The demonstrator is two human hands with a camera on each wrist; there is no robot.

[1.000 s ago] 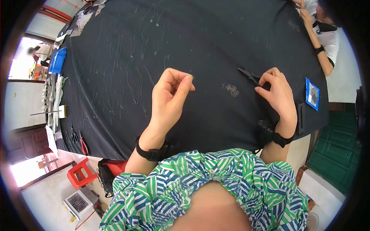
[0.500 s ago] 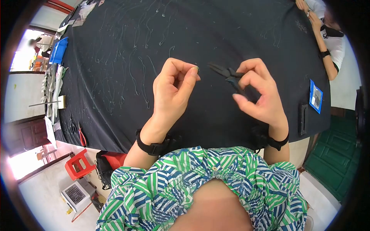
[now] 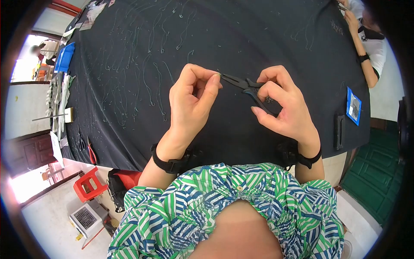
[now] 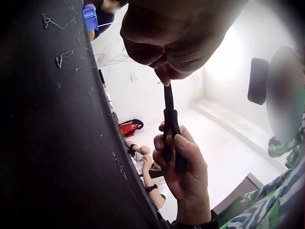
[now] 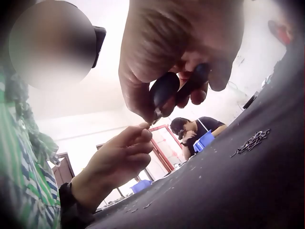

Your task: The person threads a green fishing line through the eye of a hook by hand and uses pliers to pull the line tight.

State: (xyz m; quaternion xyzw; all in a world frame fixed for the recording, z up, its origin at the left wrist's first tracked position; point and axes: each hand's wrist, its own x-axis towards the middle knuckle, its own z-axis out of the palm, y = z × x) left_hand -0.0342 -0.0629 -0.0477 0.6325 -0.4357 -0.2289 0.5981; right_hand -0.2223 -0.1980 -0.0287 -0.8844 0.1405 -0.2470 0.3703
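Thumb and forefinger of my left hand (image 3: 192,97) pinch a tiny fishing hook (image 4: 159,82), mostly hidden by the fingertips, with a speck of green at them in the head view. My right hand (image 3: 288,105) holds black needle-nose pliers (image 3: 246,83) by the handles, fingers curled round them. The narrow plier tips point left and meet the left fingertips, above the black cloth. Below the right hand lies a small pile of loose metal hooks (image 5: 252,142), partly covered by the hand in the head view.
Hooks on thin green lines (image 3: 151,82) lie spread over the left of the black cloth (image 3: 241,138). A blue packet (image 3: 353,107) and a black holder (image 3: 339,131) lie at right. Scissors (image 3: 81,141) and red-handled pliers (image 3: 92,152) sit at the left edge. Another person (image 3: 366,52) works at far right.
My right hand has lifted the pliers from the cloth and brought them left, until their tips meet the left fingertips. The left hand keeps its pinch, nearly still.
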